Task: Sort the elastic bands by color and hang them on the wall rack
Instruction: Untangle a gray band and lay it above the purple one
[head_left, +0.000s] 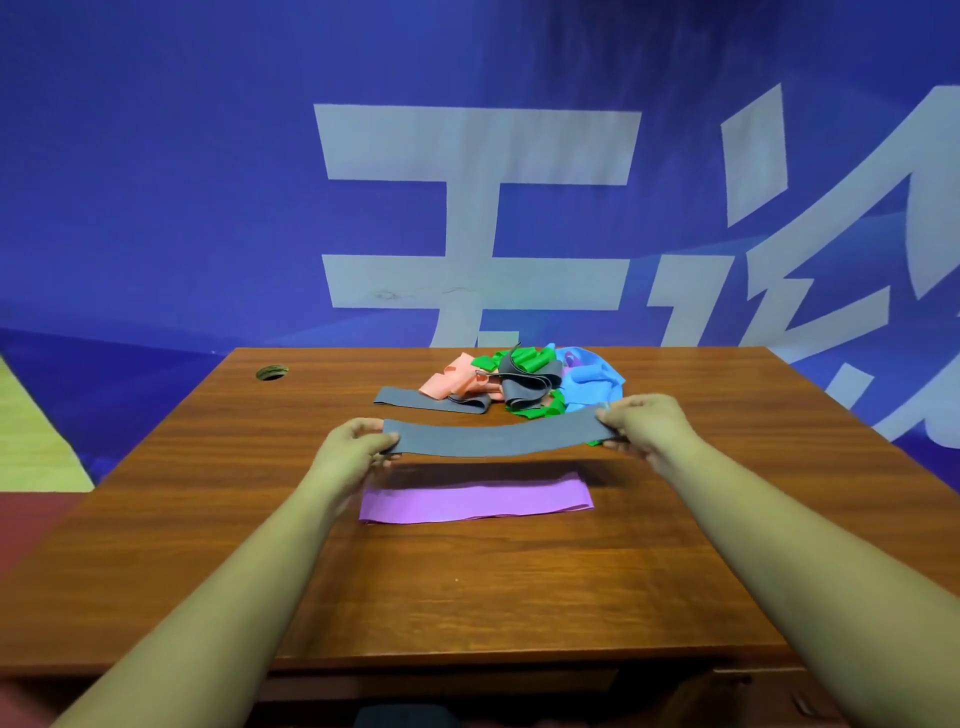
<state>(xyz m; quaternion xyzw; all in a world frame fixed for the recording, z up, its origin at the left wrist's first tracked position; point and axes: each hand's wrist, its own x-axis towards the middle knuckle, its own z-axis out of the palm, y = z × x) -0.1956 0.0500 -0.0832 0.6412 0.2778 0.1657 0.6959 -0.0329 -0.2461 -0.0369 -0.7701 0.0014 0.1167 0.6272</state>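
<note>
A grey elastic band (496, 438) is stretched flat above the wooden table (218, 499). My left hand (353, 441) pinches its left end and my right hand (644, 423) pinches its right end. Below it a purple band (475, 501) lies flat on the table. Behind it sits a tangled pile with pink (452, 382), green (530, 359), blue (592, 382) and dark grey (524, 389) bands. One more grey band (415, 399) lies flat to the pile's left. No wall rack is in view.
A round cable hole (271, 372) is in the table's far left corner. A blue wall banner with large white characters (478, 218) stands right behind the table. The floor shows at the left.
</note>
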